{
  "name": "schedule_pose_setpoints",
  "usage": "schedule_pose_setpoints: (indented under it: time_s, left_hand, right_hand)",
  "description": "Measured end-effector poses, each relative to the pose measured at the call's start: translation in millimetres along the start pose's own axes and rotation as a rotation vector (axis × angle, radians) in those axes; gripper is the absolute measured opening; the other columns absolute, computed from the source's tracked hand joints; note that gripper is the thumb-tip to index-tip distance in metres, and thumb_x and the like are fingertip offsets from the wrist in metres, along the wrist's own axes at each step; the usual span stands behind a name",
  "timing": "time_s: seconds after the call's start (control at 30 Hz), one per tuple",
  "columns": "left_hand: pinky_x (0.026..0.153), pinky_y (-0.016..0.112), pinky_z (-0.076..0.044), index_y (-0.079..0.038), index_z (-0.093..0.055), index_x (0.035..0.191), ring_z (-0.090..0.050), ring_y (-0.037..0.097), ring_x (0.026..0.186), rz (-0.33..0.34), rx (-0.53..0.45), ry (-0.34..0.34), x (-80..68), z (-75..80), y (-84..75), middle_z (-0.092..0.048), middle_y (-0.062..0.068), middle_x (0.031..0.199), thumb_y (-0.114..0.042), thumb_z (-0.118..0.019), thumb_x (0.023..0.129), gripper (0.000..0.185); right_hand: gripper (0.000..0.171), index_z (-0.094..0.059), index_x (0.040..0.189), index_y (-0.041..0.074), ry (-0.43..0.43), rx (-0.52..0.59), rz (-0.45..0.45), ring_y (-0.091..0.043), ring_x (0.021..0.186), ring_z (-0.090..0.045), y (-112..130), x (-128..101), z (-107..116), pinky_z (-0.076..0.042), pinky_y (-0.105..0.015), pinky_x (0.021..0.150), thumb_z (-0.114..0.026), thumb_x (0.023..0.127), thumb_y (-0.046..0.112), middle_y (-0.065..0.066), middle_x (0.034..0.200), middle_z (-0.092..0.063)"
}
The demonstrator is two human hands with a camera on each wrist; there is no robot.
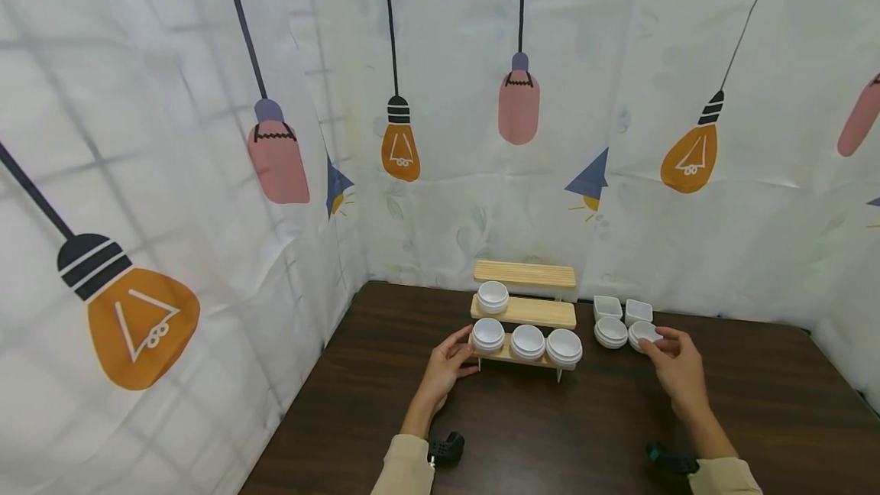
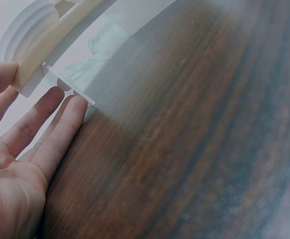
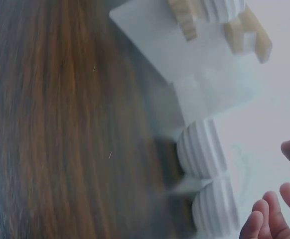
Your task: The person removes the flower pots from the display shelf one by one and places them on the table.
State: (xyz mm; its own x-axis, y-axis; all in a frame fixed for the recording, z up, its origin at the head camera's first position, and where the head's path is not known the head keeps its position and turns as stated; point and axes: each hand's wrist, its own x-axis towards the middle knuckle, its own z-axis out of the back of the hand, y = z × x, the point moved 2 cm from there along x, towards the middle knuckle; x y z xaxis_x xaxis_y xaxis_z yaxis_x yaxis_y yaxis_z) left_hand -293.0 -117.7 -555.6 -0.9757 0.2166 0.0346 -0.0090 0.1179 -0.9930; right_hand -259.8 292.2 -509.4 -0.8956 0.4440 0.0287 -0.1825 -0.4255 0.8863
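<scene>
Left hand (image 1: 448, 367) reaches, fingers loosely spread, to the left end of a three-tier wooden rack (image 1: 525, 313) on a dark wood worktop (image 1: 564, 434); the left wrist view shows straight fingers (image 2: 60, 134) beside the rack's lowest shelf edge and thin leg, gripping nothing. Right hand (image 1: 677, 365) rests its fingertips on a stack of ribbed white bowls (image 1: 642, 333) to the right of the rack, thumb and fingers bent about the rim; whether it truly pinches the stack cannot be told, and the right wrist view shows only curled fingertips (image 3: 264, 219) near the ribbed stacks. Just left of that stack stands a second round stack (image 1: 611, 331), and behind the pair sit two square white dishes (image 1: 622, 308). On the rack's bottom tier three stacks of white bowls (image 1: 527, 342) stand in a row, a single stack (image 1: 493, 296) occupies the left end of the middle tier, and the top tier (image 1: 525, 273) is bare wood. White curtains (image 1: 206, 174) printed with hanging light bulbs enclose the worktop on the left and at the back.
</scene>
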Motion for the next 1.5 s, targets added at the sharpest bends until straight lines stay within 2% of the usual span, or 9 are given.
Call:
schedule_pose_setpoints:
  time_s: [0.17, 0.3, 0.7, 0.93, 1.33, 1.5]
  left_hand:
    - [0.096, 0.044, -0.061, -0.013, -0.048, 0.153, -0.066, 0.028, 0.116, 0.006, 0.006, 0.003, -0.4, -0.5, -0.3, -0.065, 0.016, 0.127, -0.020, -0.058, 0.106, 0.049]
    - [0.097, 0.045, -0.061, -0.013, -0.048, 0.153, -0.067, 0.026, 0.115, 0.002, 0.006, 0.004, -0.8, -0.9, -1.0, -0.065, 0.017, 0.128, -0.021, -0.058, 0.106, 0.049]
    - [0.096, 0.043, -0.061, -0.013, -0.048, 0.154, -0.066, 0.020, 0.113, 0.007, 0.004, 0.002, 0.6, 0.9, 0.3, -0.064, 0.016, 0.128, -0.017, -0.057, 0.106, 0.048]
    - [0.096, 0.043, -0.061, -0.012, -0.048, 0.154, -0.066, 0.019, 0.112, 0.004, 0.000, 0.004, -0.4, 1.8, 0.3, -0.064, 0.016, 0.128, -0.018, -0.057, 0.106, 0.048]
    - [0.097, 0.044, -0.061, -0.014, -0.048, 0.154, -0.066, 0.025, 0.116, -0.002, 0.013, 0.007, -1.1, 0.5, -1.4, -0.064, 0.017, 0.129, -0.021, -0.057, 0.106, 0.049]
    - [0.096, 0.044, -0.061, -0.015, -0.049, 0.153, -0.066, 0.027, 0.116, 0.002, 0.004, 0.008, 0.3, 0.6, -0.2, -0.065, 0.016, 0.128, -0.020, -0.058, 0.106, 0.048]
  right_hand:
    - [0.053, -0.051, 0.141, 0.004, 0.062, 0.039, 0.077, 0.003, 0.086, -0.051, 13, -6, -5, -0.048, -0.017, 0.067, -0.067, 0.100, 0.034, 0.010, 0.103, -0.058]
    - [0.052, -0.051, 0.140, 0.002, 0.134, 0.064, 0.142, 0.007, 0.086, -0.053, 24, -10, -12, -0.051, -0.016, 0.070, -0.067, 0.101, 0.032, 0.014, 0.100, -0.059]
    - [0.042, -0.057, 0.135, 0.001, 0.219, 0.054, 0.296, 0.002, 0.088, -0.054, 64, -17, -37, -0.051, -0.020, 0.071, -0.066, 0.102, 0.025, -0.016, 0.115, -0.063]
    - [0.038, -0.060, 0.132, 0.002, 0.246, 0.058, 0.373, 0.000, 0.092, -0.056, 81, -19, -52, -0.050, -0.019, 0.078, -0.067, 0.101, 0.023, -0.017, 0.116, -0.066]
    - [0.035, -0.061, 0.128, 0.003, 0.318, 0.130, 0.406, -0.005, 0.092, -0.061, 108, -24, -76, -0.052, -0.017, 0.081, -0.069, 0.100, 0.021, -0.017, 0.113, -0.067]
    - [0.037, -0.060, 0.130, 0.003, 0.351, 0.115, 0.435, -0.015, 0.100, -0.063, 118, -23, -88, -0.052, -0.021, 0.086, -0.069, 0.099, 0.020, -0.018, 0.116, -0.068]
